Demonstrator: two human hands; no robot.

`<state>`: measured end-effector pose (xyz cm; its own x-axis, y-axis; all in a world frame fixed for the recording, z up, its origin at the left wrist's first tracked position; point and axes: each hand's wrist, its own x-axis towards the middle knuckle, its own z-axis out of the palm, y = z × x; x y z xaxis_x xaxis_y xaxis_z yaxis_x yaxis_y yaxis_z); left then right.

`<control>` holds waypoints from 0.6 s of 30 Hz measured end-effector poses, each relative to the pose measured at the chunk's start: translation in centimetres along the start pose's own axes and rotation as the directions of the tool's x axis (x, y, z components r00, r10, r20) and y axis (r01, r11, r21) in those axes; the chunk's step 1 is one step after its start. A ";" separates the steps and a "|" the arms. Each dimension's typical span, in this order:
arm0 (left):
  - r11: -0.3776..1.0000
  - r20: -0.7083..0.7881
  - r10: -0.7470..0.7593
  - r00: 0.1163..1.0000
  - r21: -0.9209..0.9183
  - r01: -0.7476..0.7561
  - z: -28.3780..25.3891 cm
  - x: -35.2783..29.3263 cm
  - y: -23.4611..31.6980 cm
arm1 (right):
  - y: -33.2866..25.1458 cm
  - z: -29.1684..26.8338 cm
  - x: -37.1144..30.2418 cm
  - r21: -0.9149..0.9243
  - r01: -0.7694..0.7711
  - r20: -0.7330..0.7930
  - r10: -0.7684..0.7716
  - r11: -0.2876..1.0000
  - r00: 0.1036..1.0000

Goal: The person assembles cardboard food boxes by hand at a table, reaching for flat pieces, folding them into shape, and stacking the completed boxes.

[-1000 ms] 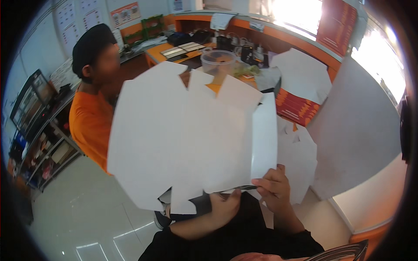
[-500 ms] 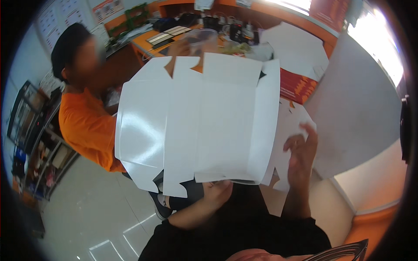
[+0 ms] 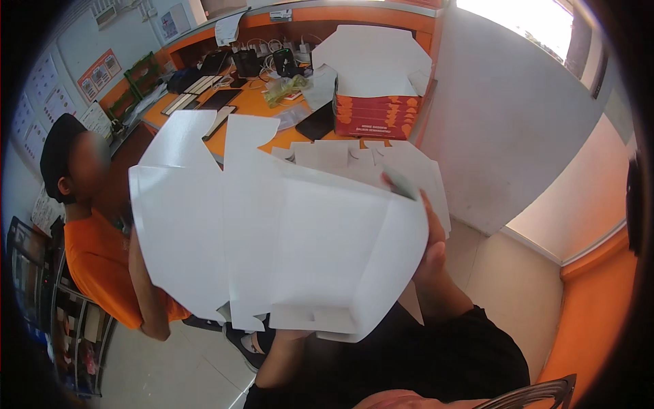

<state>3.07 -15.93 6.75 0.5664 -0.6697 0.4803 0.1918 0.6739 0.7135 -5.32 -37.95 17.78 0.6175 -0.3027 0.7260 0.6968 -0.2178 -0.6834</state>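
A large white cardboard box blank (image 3: 197, 225), partly folded, spreads in front of me with its flat panels to the left and raised walls to the right. My left hand (image 3: 291, 335) grips its near edge from below, fingers mostly hidden behind the board. At the right side, my right hand (image 3: 434, 253) is wrapped around the curved wall, and a fingertip shows by a small flap at the far right corner. Beneath and behind it lie more flat white blanks (image 3: 426, 170) with cut tabs.
An orange desk (image 3: 218, 142) beyond holds phones, chargers, cables and a stack of red folded boxes (image 3: 375, 116) with a white one open on top. A person in an orange shirt (image 3: 102, 266) sits at the left. A grey partition (image 3: 504, 129) stands to the right.
My right hand, raised and apart from the box before, now holds its right wall. The box has tilted and shifted left and nearer. My view has turned, showing more of the desk.
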 end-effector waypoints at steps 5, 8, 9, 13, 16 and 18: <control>0.987 -0.044 -0.017 0.999 -0.157 0.010 -0.4 -0.3 0.0 | -0.7 0.7 0.0 -0.029 -0.189 0.073 0.191 0.981 0.979; 0.974 -0.052 -0.038 0.998 -0.223 0.026 -0.1 -0.3 -0.1 | 0.7 0.9 -0.3 0.045 -0.147 0.014 0.146 0.988 0.989; 0.970 -0.056 -0.046 0.997 -0.241 0.031 0.0 -0.3 -0.1 | 1.2 0.8 -0.4 0.069 -0.127 -0.002 0.128 0.989 0.992; 0.951 -0.065 -0.072 0.995 -0.305 0.049 0.5 -0.2 -0.4 | 2.1 0.7 -1.0 0.280 -0.202 0.024 0.203 0.939 0.979; 0.948 -0.068 -0.077 0.995 -0.314 0.051 0.6 -0.3 -0.4 | 2.3 0.8 -1.1 0.309 -0.145 -0.033 0.163 0.940 0.986; 0.955 -0.073 -0.074 0.995 -0.293 0.049 0.4 -0.4 -0.3 | 2.3 0.8 -1.0 0.248 -0.093 -0.047 0.108 0.964 0.993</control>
<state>2.51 -15.98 6.56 0.6075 -0.6932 0.3879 0.4460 0.7018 0.5555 -4.06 -37.37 15.55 0.6711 -0.3676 0.6438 0.7050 0.0480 -0.7075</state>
